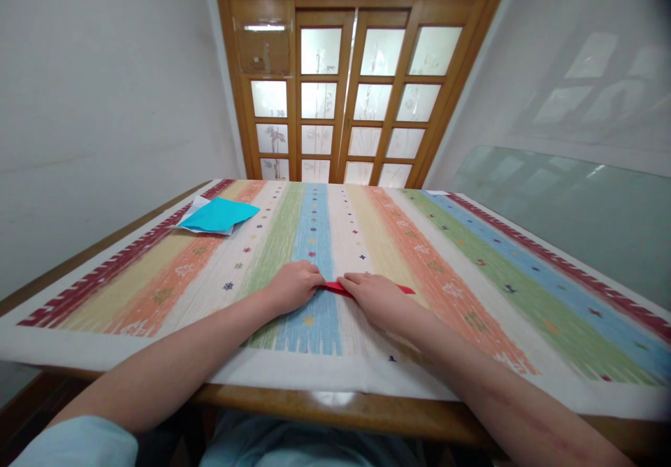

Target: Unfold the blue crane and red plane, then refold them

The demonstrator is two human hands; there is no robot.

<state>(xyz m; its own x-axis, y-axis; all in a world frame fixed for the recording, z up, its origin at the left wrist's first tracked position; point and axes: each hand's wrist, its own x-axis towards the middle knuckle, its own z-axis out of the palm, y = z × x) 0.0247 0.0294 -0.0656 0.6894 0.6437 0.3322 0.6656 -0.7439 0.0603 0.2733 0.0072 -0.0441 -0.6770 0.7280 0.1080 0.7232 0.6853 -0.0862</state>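
Striped cloth [309,365] covers the wooden table [335,398] before me, its bands of blue, green, white, yellow and orange running toward the far edge. At the grip, I record the left hand [295,288] with its fingertips gathered on the left end of a narrow red strip [336,287], pinching it. I find the right hand [378,300] laid palm-down across the strip, fingers pointing left; its thumb is out of my sight, so I cannot tell whether it pinches the strip or only presses it. The strip lies over the near middle of the cloth, with a bare length between the hands and its right tip emerging beyond the right hand. A pale blue sleeve [84,442] shows at the left elbow. Farther off, near the left edge of the cloth, I note a bright blue sheet [217,215] resting on white paper [199,203], well apart from both hands. To the right, a greenish panel [576,208] stands beside the table. Past the far edge, I observe wooden doors [317,77] with gridded panes, a brown board [270,51] at their upper left and pale walls [105,68] on either side.
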